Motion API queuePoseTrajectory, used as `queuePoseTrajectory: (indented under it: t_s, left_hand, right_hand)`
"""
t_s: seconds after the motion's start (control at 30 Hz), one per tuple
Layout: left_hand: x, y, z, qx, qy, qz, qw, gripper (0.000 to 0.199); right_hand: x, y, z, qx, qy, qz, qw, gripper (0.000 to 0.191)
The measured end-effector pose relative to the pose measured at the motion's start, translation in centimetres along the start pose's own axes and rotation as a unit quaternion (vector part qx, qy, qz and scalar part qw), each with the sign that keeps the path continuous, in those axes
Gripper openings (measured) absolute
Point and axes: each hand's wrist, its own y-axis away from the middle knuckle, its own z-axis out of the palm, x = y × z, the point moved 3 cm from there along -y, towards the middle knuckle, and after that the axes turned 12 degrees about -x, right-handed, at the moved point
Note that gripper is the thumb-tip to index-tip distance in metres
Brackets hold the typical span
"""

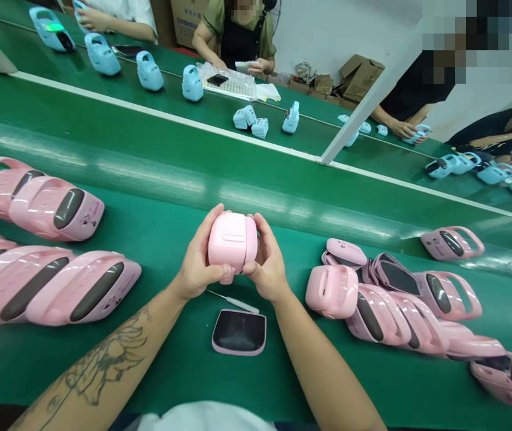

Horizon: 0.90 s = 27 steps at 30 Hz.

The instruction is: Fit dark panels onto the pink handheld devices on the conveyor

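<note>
I saw the pink plastic casing (232, 242) in the middle of the head view, held in both hands over the green conveyor belt (157, 383). The left hand (199, 257) was closed around the casing's left side, its fingers curled over the top and its thumb across the near face. The right hand (267, 263) gripped the right side in the same way, so neither hand was open. I could not see the fingertips where they went behind the casing.

Just below the casing, nearer the person, a thin screwdriver (233, 301) lay on the belt, with a pink panel (239, 332) with a dark glossy face beside it. Well to the left of the casing lay a group of long pink shells (53, 287) with dark oval windows. To its right sat a boxy pink casing (331, 291) and a heap of similar pink shells (399, 311).

Beyond the casing, a white rail (161, 117) ran along the belt's far side. Past it, pale blue casings (191, 84) stood on a second belt (220, 129), where a co-worker's hands (256, 67) worked over a clear plastic bag (226, 81).
</note>
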Motion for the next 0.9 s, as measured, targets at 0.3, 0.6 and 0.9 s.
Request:
queuePoseTrajectory:
  t_s: [0.3,0.6,0.9]
  left_hand:
    - [0.8,0.2,0.6,-0.022,0.016,-0.013,1.000,0.110]
    - [0.8,-0.3,-0.5,-0.046,-0.032,-0.138,0.989,0.095]
    - [1.8,-0.6,0.3,0.024,-0.057,-0.158,0.986,0.103]
  right_hand:
    - [-0.7,0.5,0.2,-0.011,0.029,0.036,0.999,0.118]
    - [-1.1,0.6,-1.5,-0.006,0.255,0.023,0.967,0.124]
    - [-1.7,0.6,-0.4,-0.094,0.471,-0.086,0.873,0.132]
